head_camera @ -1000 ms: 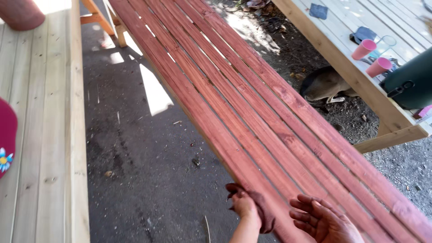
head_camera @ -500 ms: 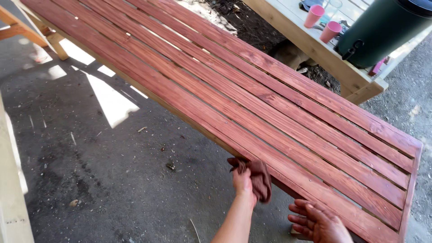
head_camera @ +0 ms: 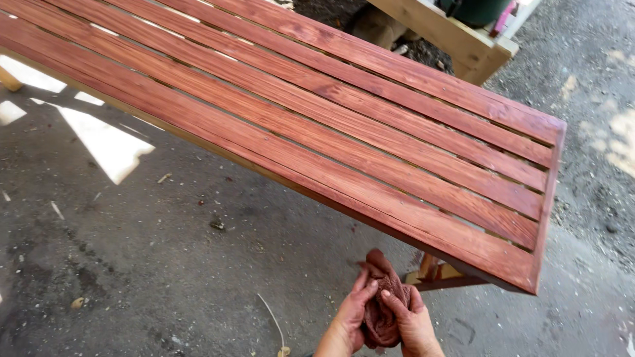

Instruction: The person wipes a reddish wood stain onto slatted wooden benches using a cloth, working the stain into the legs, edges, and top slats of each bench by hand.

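head view: both hands, left hand point(head_camera: 349, 316) and right hand point(head_camera: 413, 324), clutch stained rag point(head_camera: 382, 305).

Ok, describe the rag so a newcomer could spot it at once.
Start at the long red-stained slatted table. Below its near corner, over the dark ground, the left hand and right hand bunch a rag. It is the only soft, crumpled, reddish-brown thing there.

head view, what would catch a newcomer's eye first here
The long red-stained slatted tabletop runs across the upper frame, its wet-looking boards ending in a corner at the right. Below that corner, over the grey gravelly ground, the left hand and right hand, both stained reddish, bunch a dark red rag between them. A bare unstained wooden table sits at the top edge.
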Tool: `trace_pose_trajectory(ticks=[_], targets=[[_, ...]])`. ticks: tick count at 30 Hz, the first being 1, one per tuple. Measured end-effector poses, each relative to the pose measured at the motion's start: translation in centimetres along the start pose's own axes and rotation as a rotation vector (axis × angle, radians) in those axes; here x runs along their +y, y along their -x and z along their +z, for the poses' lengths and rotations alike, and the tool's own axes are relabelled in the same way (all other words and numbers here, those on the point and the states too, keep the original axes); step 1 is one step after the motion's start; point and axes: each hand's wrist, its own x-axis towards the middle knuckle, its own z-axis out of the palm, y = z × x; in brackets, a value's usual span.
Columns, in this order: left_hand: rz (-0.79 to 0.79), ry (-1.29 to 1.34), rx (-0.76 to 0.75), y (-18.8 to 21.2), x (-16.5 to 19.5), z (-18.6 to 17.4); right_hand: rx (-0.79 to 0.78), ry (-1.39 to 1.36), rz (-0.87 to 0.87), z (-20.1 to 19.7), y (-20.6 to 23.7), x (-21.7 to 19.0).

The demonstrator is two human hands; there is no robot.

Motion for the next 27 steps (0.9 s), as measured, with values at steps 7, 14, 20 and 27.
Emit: trace_pose_trajectory(ticks=[7, 14, 20, 27], targets=[[-0.158, -0.174, 0.115, -1.2, -8.4, -3.0, 0.303, 0.147, -0.047, -9.3, 0.8, 4.9], [0.393, -0.073, 0.341, -9.1, -15.8, -5.1, 0.283, 0.201, -0.075, -19.1, -2.2, 8.1], [0.545, -0.226, 0.27, -17.2, -16.5, -2.7, 0.1, 0.174, 0.188, -19.9, -4.9, 4.7], [0.643, -1.181, 0.289, -23.9, -17.0, 1.5, 0.051, 0.729, 0.196, -19.6, -8.0, 0.4]])
